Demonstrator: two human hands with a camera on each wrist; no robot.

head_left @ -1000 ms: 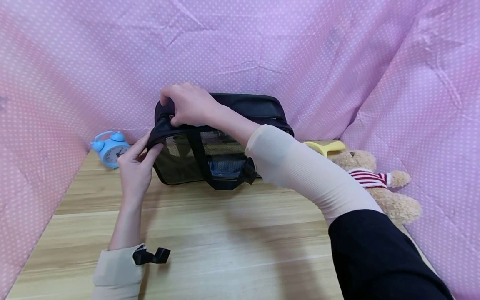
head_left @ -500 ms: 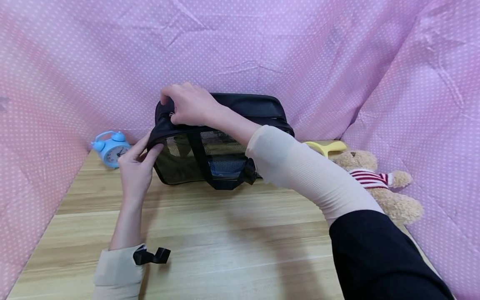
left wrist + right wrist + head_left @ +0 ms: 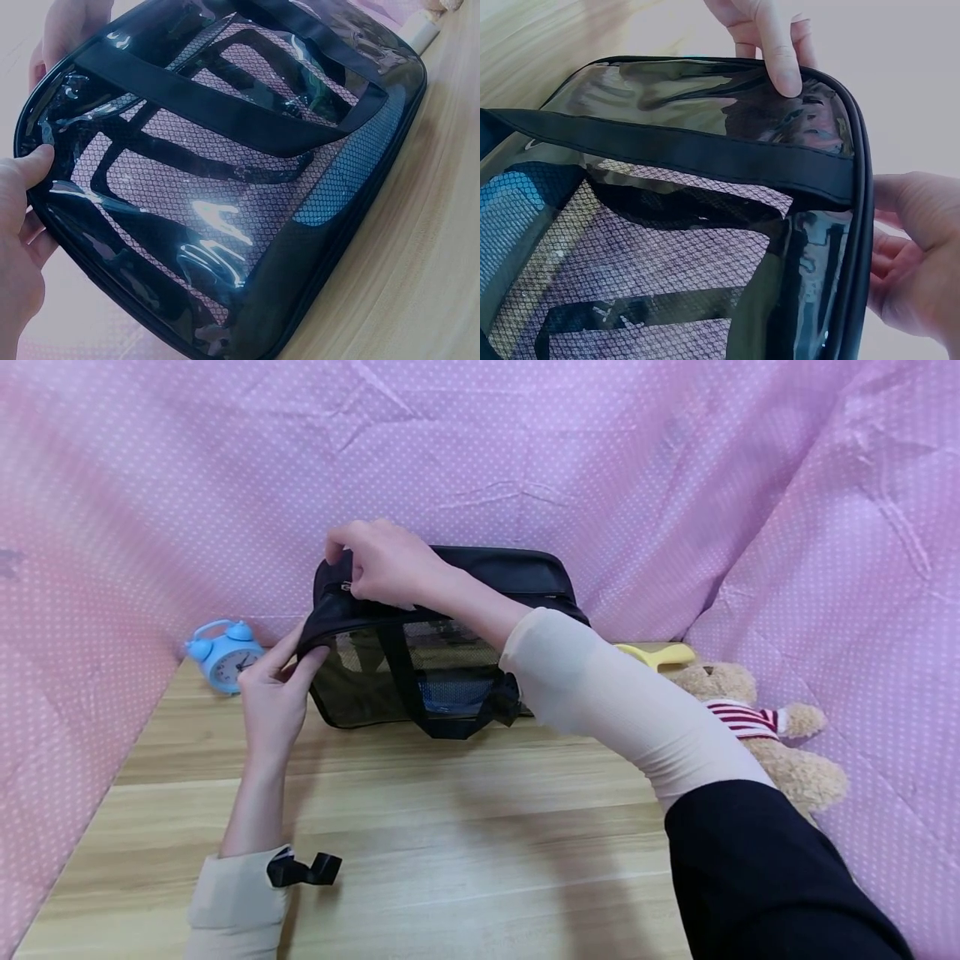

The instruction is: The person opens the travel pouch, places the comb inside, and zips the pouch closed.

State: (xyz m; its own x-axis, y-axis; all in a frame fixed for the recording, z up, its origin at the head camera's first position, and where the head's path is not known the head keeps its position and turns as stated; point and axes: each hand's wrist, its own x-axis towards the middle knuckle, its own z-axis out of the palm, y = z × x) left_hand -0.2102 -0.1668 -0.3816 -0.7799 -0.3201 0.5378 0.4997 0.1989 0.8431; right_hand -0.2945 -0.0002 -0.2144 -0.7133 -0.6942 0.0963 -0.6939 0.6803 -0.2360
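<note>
A black pet carrier bag (image 3: 525, 572) with clear, shiny side panels and mesh stands on the table against the curtain. My left hand (image 3: 276, 697) pinches its near left top corner, thumb in front and fingers behind, as the left wrist view also shows. Over the top left end my right hand (image 3: 393, 560) is bent with its thumb beside a small metal zipper pull (image 3: 346, 587), which it seems to pinch; the fingertips are partly hidden. A black carrying strap (image 3: 442, 728) hangs down the front. Something blue (image 3: 349, 180) shows low through the clear panel.
A blue alarm clock (image 3: 228, 662) stands left of the bag on the wooden table (image 3: 450, 843). To the right are a yellow handled object (image 3: 667, 655), partly covered by my sleeve, and a teddy bear (image 3: 798, 768) in a striped shirt. Pink dotted curtain (image 3: 480, 452) surrounds the table.
My right hand has shifted slightly to the right and up along the bag's top, leaving more of the zipper pull visible. The left hand keeps its hold on the corner.
</note>
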